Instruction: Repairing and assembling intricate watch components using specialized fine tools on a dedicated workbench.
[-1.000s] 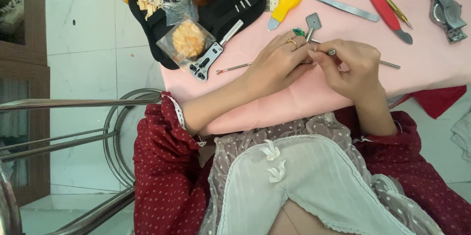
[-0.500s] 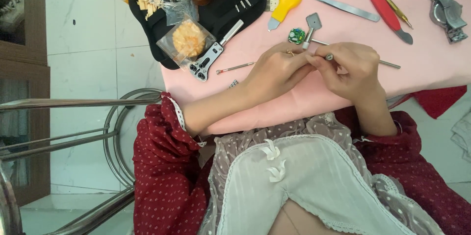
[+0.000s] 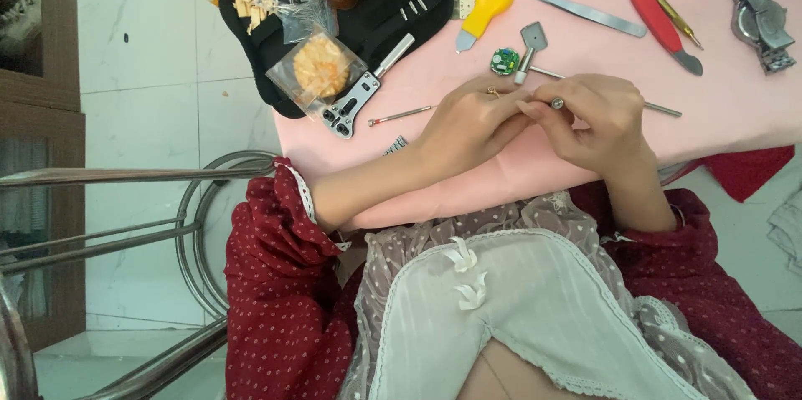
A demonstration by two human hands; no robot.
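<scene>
Head view, hands: left hand (image 3: 468, 120) and right hand (image 3: 597, 120) meet fingertip to fingertip, both pinching a thin metal pin tool (image 3: 614, 99) over the pink table (image 3: 585, 49).
Progress: the small green round part (image 3: 505, 61) lies apart, just beyond the fingers; work appears under way, unfinished.
Surface: yellow-handled tool (image 3: 480, 9), tweezers (image 3: 585, 12), red-handled tool (image 3: 664, 22), black tool mat (image 3: 368, 24).
Room: pale tiled floor (image 3: 142, 58), metal chair frame (image 3: 125, 200).

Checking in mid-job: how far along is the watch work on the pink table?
Already out: a small round green watch movement lies bare on the pink table, apart from the steel watch with bracelet at the far right. In hand: the left hand and right hand meet in a pinching grip around a slim metal tool; what they pinch is hidden. Left: movement and watch remain separate.
</scene>
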